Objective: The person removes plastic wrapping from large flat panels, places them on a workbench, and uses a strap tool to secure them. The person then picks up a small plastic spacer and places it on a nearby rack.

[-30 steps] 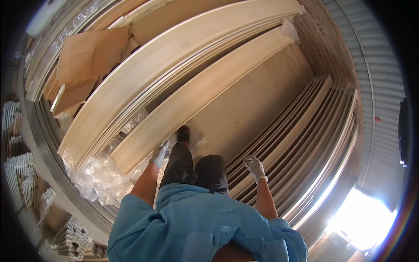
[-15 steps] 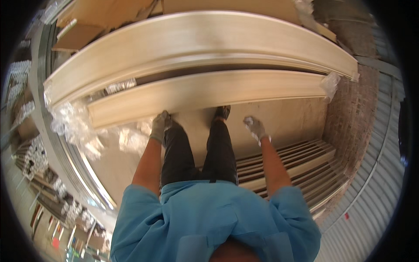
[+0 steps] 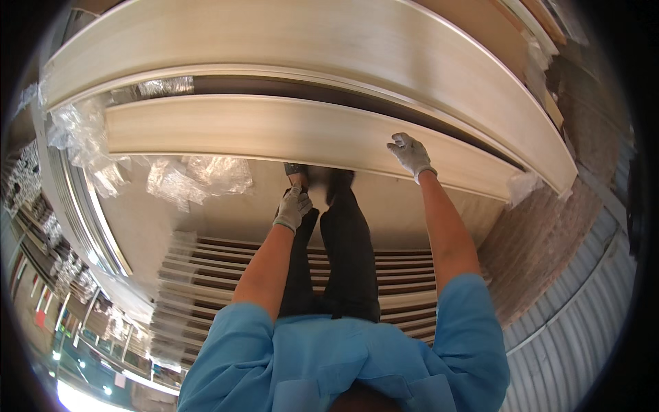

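Both my hands wear pale grey work gloves. My left hand (image 3: pixel 293 208) hangs in front of my dark trouser leg (image 3: pixel 347 240), fingers loosely bent with nothing seen in them. Higher and to the right, my right hand (image 3: pixel 412 152) appears over the near long pale panel (image 3: pixel 254 127); its fingers are apart and slightly curled, and it holds nothing. Whether it touches the panel I cannot tell. Beyond a dark gap lies a wider long pale panel (image 3: pixel 288 41), running across the whole view.
Crumpled clear plastic wrap (image 3: pixel 199 178) lies left of my feet, with more wrap (image 3: pixel 86 137) at the panels' left ends. Behind me are stacked slats (image 3: pixel 206 275). A brick surface (image 3: pixel 542 240) and corrugated metal wall (image 3: pixel 570 323) stand on the right.
The view has turned and shifted right along the panels. My right hand has moved up over the near panel. My left hand has dropped away from the panel's edge toward my leg.
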{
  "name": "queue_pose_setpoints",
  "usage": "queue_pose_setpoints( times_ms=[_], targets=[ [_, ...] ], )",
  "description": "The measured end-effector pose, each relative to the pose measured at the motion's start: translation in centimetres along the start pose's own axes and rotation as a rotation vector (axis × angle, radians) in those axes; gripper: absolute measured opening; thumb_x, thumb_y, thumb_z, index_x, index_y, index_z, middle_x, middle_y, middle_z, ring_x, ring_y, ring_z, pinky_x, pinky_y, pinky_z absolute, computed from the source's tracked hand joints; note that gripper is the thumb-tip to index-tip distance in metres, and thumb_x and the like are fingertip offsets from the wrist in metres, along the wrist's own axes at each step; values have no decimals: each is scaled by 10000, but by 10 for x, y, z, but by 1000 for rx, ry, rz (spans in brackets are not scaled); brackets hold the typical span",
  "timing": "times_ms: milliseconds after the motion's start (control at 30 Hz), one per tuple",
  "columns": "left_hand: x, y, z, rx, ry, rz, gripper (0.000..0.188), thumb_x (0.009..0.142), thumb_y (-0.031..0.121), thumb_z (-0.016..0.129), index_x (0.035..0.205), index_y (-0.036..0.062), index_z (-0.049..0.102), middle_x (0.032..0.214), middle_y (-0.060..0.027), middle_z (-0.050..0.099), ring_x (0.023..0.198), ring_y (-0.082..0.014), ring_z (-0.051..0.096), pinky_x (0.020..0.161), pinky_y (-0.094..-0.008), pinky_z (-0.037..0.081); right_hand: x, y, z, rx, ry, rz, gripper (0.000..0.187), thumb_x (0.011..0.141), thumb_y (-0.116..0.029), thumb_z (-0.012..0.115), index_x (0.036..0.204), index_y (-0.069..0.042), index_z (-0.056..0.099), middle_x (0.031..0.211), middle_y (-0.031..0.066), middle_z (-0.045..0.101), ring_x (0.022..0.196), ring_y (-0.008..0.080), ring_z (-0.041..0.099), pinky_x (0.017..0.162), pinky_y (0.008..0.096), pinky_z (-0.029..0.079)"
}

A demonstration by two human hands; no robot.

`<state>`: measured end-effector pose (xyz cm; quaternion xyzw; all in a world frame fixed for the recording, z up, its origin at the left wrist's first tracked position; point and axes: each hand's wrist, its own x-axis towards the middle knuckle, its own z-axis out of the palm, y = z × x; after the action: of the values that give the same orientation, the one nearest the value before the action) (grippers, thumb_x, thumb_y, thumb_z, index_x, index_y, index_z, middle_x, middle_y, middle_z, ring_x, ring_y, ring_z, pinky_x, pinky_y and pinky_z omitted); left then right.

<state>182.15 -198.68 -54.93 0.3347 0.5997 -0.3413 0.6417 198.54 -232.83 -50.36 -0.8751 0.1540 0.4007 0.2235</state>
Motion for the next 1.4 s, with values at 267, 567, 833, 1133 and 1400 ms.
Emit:
queue_pose_setpoints(
  times_ms=[267, 567, 833, 1133, 1400],
  targets=[
    [128, -26, 32, -332, 16, 25, 746, 896, 483, 698, 1432, 56, 401, 1387, -148, 462, 1274, -310, 491, 1028, -437, 492, 133, 14, 37, -393, 100, -300, 650, 850, -556, 675, 1334, -143, 541, 1287, 133, 623, 1192, 346, 574, 1031, 446, 442],
    [164, -23, 70, -621, -180, 211, 829, 796, 615, 729, 1357, 59, 479, 1305, -103, 544, 1231, -292, 533, 1009, -454, 504, 178, 14, 62, -457, 11, -299, 811, 774, -712, 649, 1186, -15, 635, 1205, 224, 633, 1170, 388, 573, 996, 462, 450],
    [90, -38, 55, -812, -46, 387, 875, 797, 684, 683, 1381, 68, 471, 1352, -101, 529, 1274, -289, 488, 1070, -476, 429, 138, -2, 47, -519, -284, -258, 871, 850, -766, 474, 1248, -7, 627, 1280, 216, 612, 1248, 365, 535, 1061, 461, 410],
    [-74, -39, 32, -933, -43, 518, 927, 848, 737, 552, 1462, 62, 391, 1470, -128, 458, 1319, -319, 453, 1137, -489, 343, -56, -76, -21, -563, -127, -564, 716, 828, -691, 585, 1113, -42, 681, 1024, 167, 701, 950, 370, 667, 863, 507, 484],
    [-165, 2, 63, -1054, -211, 422, 920, 856, 816, 374, 1459, 121, 402, 1395, -107, 518, 1276, -315, 484, 1108, -458, 379, -329, -150, -90, -487, -66, -874, 468, 784, -529, 729, 961, -97, 696, 910, 93, 695, 784, 293, 669, 762, 399, 489]
  ],
)
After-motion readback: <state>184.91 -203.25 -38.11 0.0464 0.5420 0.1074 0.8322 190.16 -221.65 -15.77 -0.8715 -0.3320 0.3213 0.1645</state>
